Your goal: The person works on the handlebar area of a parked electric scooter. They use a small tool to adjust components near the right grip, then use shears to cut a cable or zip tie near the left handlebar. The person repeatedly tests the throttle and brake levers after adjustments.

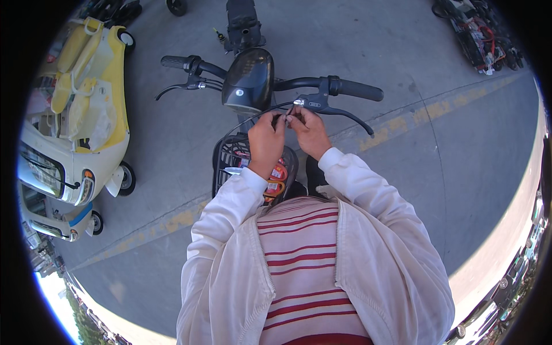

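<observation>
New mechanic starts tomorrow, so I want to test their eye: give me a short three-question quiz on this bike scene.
1. True or false: both hands work at the right-hand brake lever mount.
2. What lies in the front basket: A) red and orange packets, B) a helmet, C) nothing?
3. Which vehicle stands on the person's left?

Key
1. True: left hand and right hand pinch a thin black cable beside the brake lever.
2. A, in the basket.
3. A small yellow and white car.

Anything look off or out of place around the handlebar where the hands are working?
One thing: a thin black cable arcs loose from beside the basket up to the right brake lever, not routed along the handlebar. Both the left hand and right hand pinch its end there. Nothing looks spilled or broken.
</observation>
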The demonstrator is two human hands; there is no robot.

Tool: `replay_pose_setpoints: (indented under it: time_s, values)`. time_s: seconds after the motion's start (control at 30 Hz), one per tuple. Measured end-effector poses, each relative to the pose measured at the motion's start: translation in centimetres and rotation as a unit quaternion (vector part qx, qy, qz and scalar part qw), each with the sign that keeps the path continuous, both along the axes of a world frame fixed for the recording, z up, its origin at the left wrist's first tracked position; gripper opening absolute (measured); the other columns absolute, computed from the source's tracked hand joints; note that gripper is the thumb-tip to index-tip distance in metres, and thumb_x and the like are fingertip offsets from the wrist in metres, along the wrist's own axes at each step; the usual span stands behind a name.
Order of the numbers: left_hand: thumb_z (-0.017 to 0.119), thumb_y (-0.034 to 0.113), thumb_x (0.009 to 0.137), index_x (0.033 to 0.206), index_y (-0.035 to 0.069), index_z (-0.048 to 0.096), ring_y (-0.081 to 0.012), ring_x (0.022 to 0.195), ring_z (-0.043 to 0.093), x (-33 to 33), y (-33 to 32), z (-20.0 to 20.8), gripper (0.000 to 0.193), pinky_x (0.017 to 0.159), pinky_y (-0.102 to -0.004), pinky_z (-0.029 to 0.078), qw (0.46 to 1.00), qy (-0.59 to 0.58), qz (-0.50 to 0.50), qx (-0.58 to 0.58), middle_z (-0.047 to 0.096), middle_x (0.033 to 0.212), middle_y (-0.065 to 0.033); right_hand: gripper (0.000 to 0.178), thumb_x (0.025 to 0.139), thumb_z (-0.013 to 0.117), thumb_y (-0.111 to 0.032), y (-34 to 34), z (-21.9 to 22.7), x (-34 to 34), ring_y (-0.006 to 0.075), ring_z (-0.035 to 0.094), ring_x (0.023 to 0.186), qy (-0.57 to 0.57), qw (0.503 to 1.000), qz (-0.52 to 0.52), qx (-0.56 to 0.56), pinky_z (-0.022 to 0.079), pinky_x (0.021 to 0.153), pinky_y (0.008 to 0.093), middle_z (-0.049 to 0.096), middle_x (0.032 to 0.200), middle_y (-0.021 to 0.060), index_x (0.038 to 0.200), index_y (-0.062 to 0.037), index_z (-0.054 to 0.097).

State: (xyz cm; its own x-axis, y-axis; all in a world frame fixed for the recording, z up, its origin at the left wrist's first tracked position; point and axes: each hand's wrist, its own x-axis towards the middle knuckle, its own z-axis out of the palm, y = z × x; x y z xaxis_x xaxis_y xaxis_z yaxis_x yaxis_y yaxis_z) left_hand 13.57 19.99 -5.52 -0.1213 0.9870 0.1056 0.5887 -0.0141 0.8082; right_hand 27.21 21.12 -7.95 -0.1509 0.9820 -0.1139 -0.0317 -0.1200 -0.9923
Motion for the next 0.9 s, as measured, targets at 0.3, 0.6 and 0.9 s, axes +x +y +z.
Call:
replay_pose_setpoints:
  time_s: [0.3, 0.6, 0.9]
  values:
    - [0.068, 0.020, 0.091, 0.116, 0.005, 0.063, -0.0327, 0.075, 0.073, 0.2, -0.2, -1.1, 0.029, 0.066, -0.0407, 0.057, 0.996, 0.090, -0.005, -0.007, 0.074, 0.085, -0.0162, 0.003, 0.097, 0.060, -0.004, 0.0, -1.1, 0.2, 0.0089, 0.054, 0.082, 0.042, 0.999, -0.021, 0.007, 0.047, 0.078, 0.0267, 0.059, 0.088, -0.0004, 0.096, -0.0012, 0.059]
    - [0.061, 0.008, 0.096, 0.113, 0.005, 0.061, -0.0250, 0.076, 0.075, -0.1, -1.2, -2.0, 0.018, 0.068, -0.0334, 0.057, 0.997, -0.017, -0.012, 0.076, 0.074, 0.089, -0.0137, 0.007, 0.097, 0.062, -0.008, 0.7, -1.1, 0.9, 0.0075, 0.052, 0.080, 0.018, 1.000, 0.020, 0.014, 0.045, 0.077, 0.0253, 0.058, 0.085, -0.0015, 0.096, -0.0020, 0.061]
    - [0.069, 0.004, 0.091, 0.109, 0.001, 0.068, -0.0161, 0.075, 0.070, -0.1, -1.9, -1.6, 0.018, 0.069, -0.0277, 0.055, 0.994, -0.059, -0.037, 0.082, 0.073, 0.091, -0.0132, 0.006, 0.098, 0.062, -0.009, 0.7, -1.3, 1.0, 0.0062, 0.053, 0.085, 0.026, 0.999, 0.034, 0.000, 0.045, 0.077, 0.0241, 0.058, 0.089, -0.0025, 0.100, -0.0034, 0.062]
